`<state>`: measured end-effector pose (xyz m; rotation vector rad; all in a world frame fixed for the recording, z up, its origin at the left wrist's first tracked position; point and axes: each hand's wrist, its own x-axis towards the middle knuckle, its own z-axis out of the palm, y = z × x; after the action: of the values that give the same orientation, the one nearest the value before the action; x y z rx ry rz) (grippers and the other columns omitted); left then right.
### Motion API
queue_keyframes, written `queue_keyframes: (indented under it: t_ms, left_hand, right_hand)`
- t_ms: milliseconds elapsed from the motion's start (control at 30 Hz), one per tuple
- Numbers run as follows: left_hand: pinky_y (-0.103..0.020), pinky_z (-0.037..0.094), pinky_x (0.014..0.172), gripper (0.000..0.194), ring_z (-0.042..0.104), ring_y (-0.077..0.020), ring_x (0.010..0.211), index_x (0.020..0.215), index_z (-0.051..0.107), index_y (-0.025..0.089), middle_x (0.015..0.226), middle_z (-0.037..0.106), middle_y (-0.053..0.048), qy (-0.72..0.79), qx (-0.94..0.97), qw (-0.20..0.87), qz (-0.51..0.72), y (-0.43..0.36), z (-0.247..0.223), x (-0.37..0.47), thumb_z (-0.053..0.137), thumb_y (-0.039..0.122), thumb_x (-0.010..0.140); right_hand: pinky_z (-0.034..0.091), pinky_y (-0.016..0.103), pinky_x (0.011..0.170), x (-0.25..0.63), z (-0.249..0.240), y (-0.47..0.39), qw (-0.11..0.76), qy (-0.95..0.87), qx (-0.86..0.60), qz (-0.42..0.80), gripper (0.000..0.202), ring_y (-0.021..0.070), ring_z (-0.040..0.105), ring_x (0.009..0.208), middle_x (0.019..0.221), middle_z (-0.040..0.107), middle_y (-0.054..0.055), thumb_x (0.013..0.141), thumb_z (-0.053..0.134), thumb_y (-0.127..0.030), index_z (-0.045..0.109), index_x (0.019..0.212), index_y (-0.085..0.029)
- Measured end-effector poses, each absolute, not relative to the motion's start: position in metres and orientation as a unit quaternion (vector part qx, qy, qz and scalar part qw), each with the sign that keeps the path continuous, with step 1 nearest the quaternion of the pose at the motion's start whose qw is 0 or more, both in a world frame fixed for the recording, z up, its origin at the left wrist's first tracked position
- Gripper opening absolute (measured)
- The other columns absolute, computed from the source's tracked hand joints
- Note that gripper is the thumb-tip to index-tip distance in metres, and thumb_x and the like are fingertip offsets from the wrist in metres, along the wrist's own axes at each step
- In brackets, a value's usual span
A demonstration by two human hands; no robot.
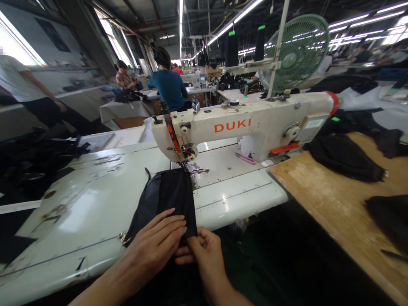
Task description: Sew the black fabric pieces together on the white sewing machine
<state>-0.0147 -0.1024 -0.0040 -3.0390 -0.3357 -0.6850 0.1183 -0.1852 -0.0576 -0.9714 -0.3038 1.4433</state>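
A black fabric piece [172, 191] lies on the pale sewing table [86, 204], its far edge under the needle area of a white sewing machine [207, 127]. My left hand [156, 242] rests flat on the fabric, fingers stretched out side by side. Beside it, at the table's front edge, my right hand [205, 250] pinches the fabric's near right edge between thumb and fingers. A small metal zipper end [121, 238] shows at the fabric's left side, close to my left wrist. The fabric's lower part hangs over the edge, into the dark.
Pink-handled snips [246, 158] lie behind the needle, on the machine bed. Dark fabric is heaped at the left [28, 170]. A wooden board [334, 195] at the right carries black pieces. People sit or stand farther back, near a green fan [295, 55].
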Motion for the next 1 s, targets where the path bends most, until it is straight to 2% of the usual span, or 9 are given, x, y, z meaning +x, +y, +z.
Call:
queue_keyframes:
  t_ms: [300,533,733,1000]
  left_hand:
    - [-0.041,0.049,0.100,0.024,0.064,-0.0190,0.102,0.113,0.064,0.017,0.103,0.070,-0.007,-0.114,-0.962,-0.046,-0.242,-0.102,-0.008,-0.014,0.050,0.010,0.095]
    - [-0.044,0.046,0.103,0.023,0.063,-0.0199,0.103,0.114,0.063,0.016,0.104,0.069,-0.008,-0.097,-0.966,-0.042,-0.235,-0.099,-0.016,-0.018,0.052,0.010,0.094]
    - [-0.048,0.044,0.105,0.024,0.062,-0.0205,0.105,0.116,0.062,0.016,0.105,0.069,-0.008,-0.082,-0.967,-0.035,-0.240,-0.096,-0.024,-0.021,0.051,0.011,0.096]
    - [-0.048,0.042,0.107,0.026,0.061,-0.0209,0.109,0.120,0.060,0.014,0.109,0.069,-0.009,-0.065,-0.968,-0.050,-0.239,-0.095,-0.026,-0.023,0.052,0.011,0.096]
  right_hand:
    - [0.057,0.023,0.052,0.122,-0.059,-0.184,0.627,-0.143,-0.434,0.631,0.058,0.0194,0.070,0.059,0.067,0.069,0.009,0.059,0.082,-0.057,0.063,0.083,-0.007]
    - [0.056,0.024,0.052,0.121,-0.061,-0.185,0.610,-0.176,-0.473,0.611,0.053,0.0193,0.069,0.057,0.066,0.070,0.010,0.063,0.079,-0.056,0.066,0.080,-0.007]
    - [0.058,0.029,0.060,0.123,-0.060,-0.188,0.596,-0.228,-0.490,0.594,0.049,0.0214,0.070,0.063,0.070,0.071,0.010,0.070,0.075,-0.055,0.068,0.082,-0.008]
    - [0.058,0.030,0.062,0.126,-0.059,-0.188,0.591,-0.245,-0.483,0.598,0.046,0.0213,0.070,0.062,0.070,0.071,0.009,0.071,0.074,-0.055,0.066,0.079,-0.011]
